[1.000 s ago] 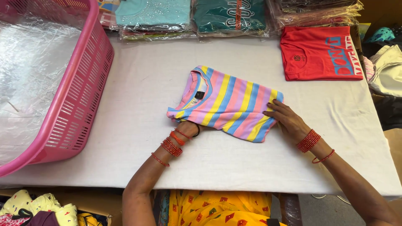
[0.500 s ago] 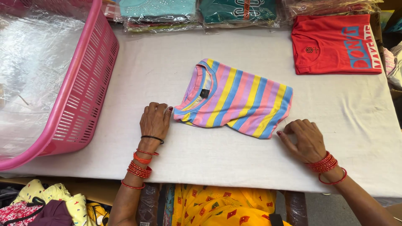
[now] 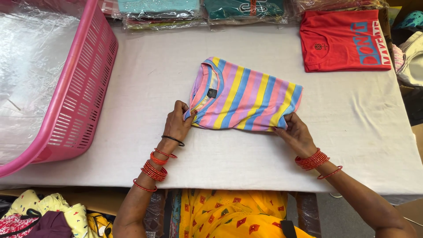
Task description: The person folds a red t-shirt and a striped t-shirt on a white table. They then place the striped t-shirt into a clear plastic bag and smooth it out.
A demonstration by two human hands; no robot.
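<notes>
My left hand [image 3: 177, 125] pinched the near left corner of the folded striped T-shirt [image 3: 246, 97], my right hand [image 3: 296, 133] pinched its near right corner. The soft pink, yellow and blue knit lay rectangular on the white-clothed table [image 3: 264, 163], beside a slotted pink plastic basket [image 3: 83, 97].

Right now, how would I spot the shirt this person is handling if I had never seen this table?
Start at the white table, between the big pink basket on one side and the flat red T-shirt on the other. In the middle lies a folded striped T-shirt, its near edge pinched by the left hand and right hand. Only it has pink, yellow, blue and lilac stripes and no plastic wrap.
</notes>
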